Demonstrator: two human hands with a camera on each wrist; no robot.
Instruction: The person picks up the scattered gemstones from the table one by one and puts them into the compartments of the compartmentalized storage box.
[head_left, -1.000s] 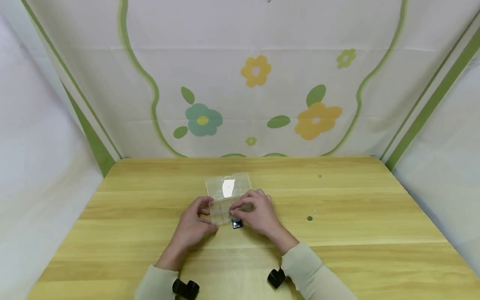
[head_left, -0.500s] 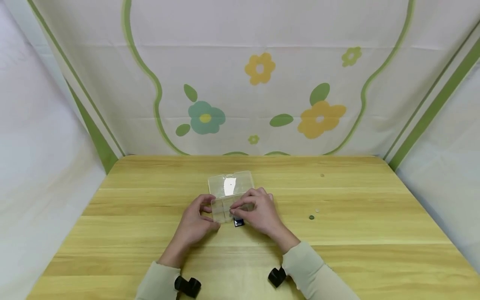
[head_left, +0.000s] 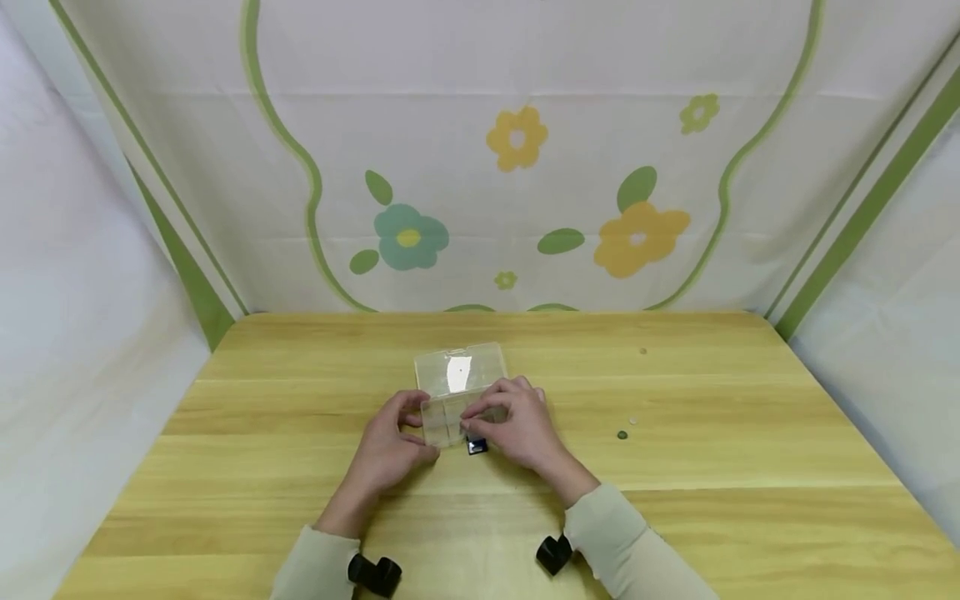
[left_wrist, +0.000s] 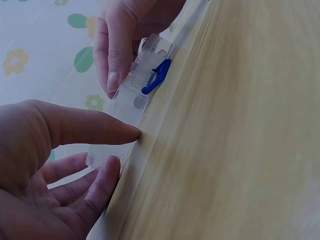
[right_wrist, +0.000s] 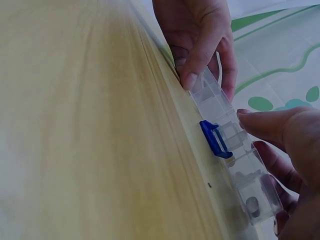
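Note:
A clear plastic compartment box (head_left: 437,425) lies on the table, its lid (head_left: 431,372) folded back away from the person. At its front edge hangs a blue latch (right_wrist: 216,140). My left hand (head_left: 392,446) holds the box's left end, thumb at the front and fingers at the back and side. My right hand (head_left: 517,425) is over the box's right half, thumb and forefinger brought together at the compartments; I cannot tell whether a small piece is between them. Through the clear wall a small round disc (right_wrist: 252,205) shows in an end compartment.
On the wooden table (head_left: 735,533), to the right of the hands, lie a small dark green round piece (head_left: 622,435), a pale one (head_left: 633,421) and, farther back, a tan one (head_left: 642,351). A flowered cloth (head_left: 450,150) hangs behind the table.
The head view shifts slightly. Both hands and the box keep practically the same place and pose.

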